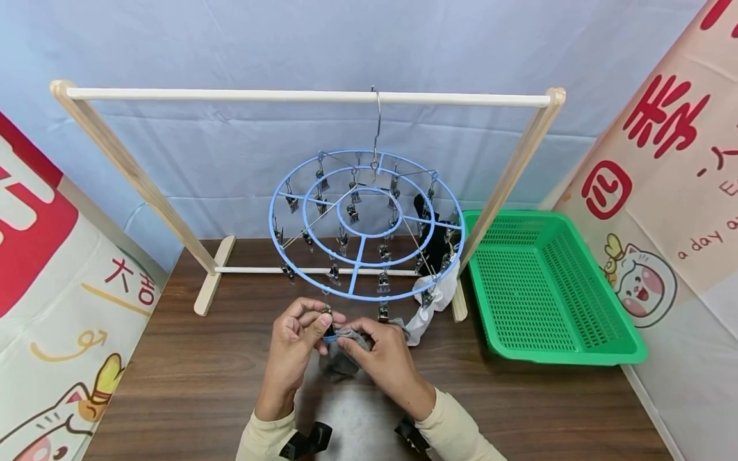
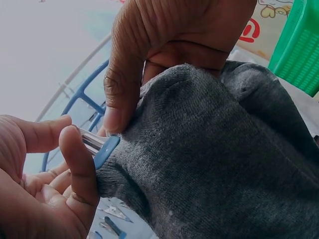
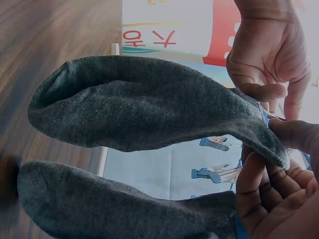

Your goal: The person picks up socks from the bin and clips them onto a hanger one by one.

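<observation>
A grey sock (image 1: 340, 362) hangs down from its cuff between the two hands, at the front rim of a round blue clip hanger (image 1: 355, 282). The left hand (image 1: 293, 349) pinches a metal clothespin (image 2: 92, 142) with blue tips, which sit at the sock's cuff. Thumb and fingers of the right hand (image 1: 387, 360) pinch the same cuff (image 3: 271, 147) just beside the clip. Whether the clip's tips have closed over the fabric cannot be made out. A second grey sock (image 3: 119, 199) hangs alongside, partly behind the right hand in the head view.
A white sock (image 1: 429, 307) and a black one (image 1: 435, 246) hang at the hanger's right. The hanger hooks over the white bar (image 1: 230, 96) of a wooden rack (image 1: 129, 169). A green basket (image 1: 576, 355) stands right on the brown table (image 1: 184, 384).
</observation>
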A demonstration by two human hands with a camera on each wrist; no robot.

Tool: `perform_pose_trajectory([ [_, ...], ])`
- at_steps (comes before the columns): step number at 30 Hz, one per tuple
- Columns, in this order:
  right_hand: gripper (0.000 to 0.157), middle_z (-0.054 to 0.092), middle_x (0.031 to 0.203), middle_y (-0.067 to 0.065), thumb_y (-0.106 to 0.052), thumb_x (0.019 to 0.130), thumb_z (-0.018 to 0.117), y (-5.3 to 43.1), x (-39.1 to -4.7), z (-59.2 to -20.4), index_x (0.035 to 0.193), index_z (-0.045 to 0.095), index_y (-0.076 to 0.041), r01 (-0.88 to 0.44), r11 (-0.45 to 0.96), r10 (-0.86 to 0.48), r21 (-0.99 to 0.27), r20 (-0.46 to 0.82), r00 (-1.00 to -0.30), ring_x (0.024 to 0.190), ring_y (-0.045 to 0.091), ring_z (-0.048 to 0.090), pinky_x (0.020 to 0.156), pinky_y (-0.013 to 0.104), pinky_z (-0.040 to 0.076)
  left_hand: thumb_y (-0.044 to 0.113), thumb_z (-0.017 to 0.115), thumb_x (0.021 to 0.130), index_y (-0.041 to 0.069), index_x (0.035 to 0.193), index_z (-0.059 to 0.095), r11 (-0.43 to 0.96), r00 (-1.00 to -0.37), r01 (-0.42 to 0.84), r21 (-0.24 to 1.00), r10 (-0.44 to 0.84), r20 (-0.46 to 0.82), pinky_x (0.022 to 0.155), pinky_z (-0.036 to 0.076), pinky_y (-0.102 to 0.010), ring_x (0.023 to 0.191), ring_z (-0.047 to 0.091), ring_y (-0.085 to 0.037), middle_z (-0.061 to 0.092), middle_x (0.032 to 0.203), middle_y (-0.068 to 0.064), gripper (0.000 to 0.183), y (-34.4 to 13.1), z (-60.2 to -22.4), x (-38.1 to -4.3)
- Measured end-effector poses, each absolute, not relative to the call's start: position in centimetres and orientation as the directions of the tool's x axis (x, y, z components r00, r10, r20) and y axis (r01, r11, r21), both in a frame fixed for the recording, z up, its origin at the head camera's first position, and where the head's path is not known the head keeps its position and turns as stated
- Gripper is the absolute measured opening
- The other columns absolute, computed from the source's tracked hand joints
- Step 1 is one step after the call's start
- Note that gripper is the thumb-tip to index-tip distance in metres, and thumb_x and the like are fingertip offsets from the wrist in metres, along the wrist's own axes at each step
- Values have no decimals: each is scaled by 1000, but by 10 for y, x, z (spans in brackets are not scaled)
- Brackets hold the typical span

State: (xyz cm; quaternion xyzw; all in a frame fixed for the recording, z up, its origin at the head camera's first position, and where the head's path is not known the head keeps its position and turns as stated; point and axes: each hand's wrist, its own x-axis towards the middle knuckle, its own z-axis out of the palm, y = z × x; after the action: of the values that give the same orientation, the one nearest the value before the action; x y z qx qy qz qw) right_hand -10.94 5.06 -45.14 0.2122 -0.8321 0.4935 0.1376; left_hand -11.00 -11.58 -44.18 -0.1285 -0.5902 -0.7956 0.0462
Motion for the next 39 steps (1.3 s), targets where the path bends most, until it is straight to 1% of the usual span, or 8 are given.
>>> perform_pose_trajectory([
  [5,13,51,60,-15,-19,80,80,52,-109,-453,90,73,-14,-477,418,-216,-773,425,-879,50,-3,38,44,18,35,-6,58,92,-20,105,47,-304,-969,206,930,68,237,46,48,-19,75,67,-14,71,89,-12,22,-117,-441,-109],
  [10,11,52,60,-12,-14,81,78,54,-109,-454,90,72,-11,-462,398,-234,-792,400,-886,49,-3,41,43,18,38,-5,62,90,-18,107,49,-282,-980,186,941,20,200,45,48,-20,77,69,-17,71,89,-14,25,-116,-440,-109],
  [15,13,66,71,-5,-8,82,77,56,-109,-454,93,71,-7,-444,366,-245,-818,376,-894,57,-2,53,49,19,47,-3,65,89,-15,107,53,-229,-983,183,956,-26,182,46,49,-22,79,70,-19,70,90,-16,25,-118,-437,-108],
  [18,13,69,76,-1,-5,82,76,56,-109,-454,94,71,-6,-438,346,-251,-830,369,-895,63,1,59,53,21,51,-3,65,89,-13,107,55,-205,-982,189,960,-43,184,47,49,-23,79,70,-19,70,91,-18,23,-120,-436,-108],
  [26,14,69,76,-2,-3,82,75,62,-107,-456,94,70,-8,-411,332,-252,-849,340,-906,62,3,60,53,22,51,1,68,88,-8,106,59,-128,-985,170,977,-49,165,51,52,-28,80,69,-18,70,94,-20,22,-123,-434,-108],
  [31,13,69,79,-1,-4,84,74,65,-105,-458,95,71,-7,-380,308,-236,-872,317,-918,64,6,61,54,24,52,-1,67,88,-6,105,59,-112,-985,163,980,-74,155,53,52,-29,77,67,-17,69,94,-22,19,-123,-434,-109],
  [36,10,69,79,0,-3,84,74,69,-104,-456,93,71,-7,-358,302,-187,-883,314,-931,65,9,61,54,23,52,-4,68,86,-9,105,59,-103,-982,171,980,-99,161,54,51,-25,76,65,-14,68,93,-17,22,-123,-437,-111],
  [39,10,69,76,4,3,82,73,73,-104,-455,89,71,-3,-383,324,-170,-865,345,-923,62,9,60,52,24,51,-6,68,85,-12,106,59,-100,-979,181,978,-110,170,55,52,-25,77,64,-12,66,93,-17,23,-123,-438,-111],
])
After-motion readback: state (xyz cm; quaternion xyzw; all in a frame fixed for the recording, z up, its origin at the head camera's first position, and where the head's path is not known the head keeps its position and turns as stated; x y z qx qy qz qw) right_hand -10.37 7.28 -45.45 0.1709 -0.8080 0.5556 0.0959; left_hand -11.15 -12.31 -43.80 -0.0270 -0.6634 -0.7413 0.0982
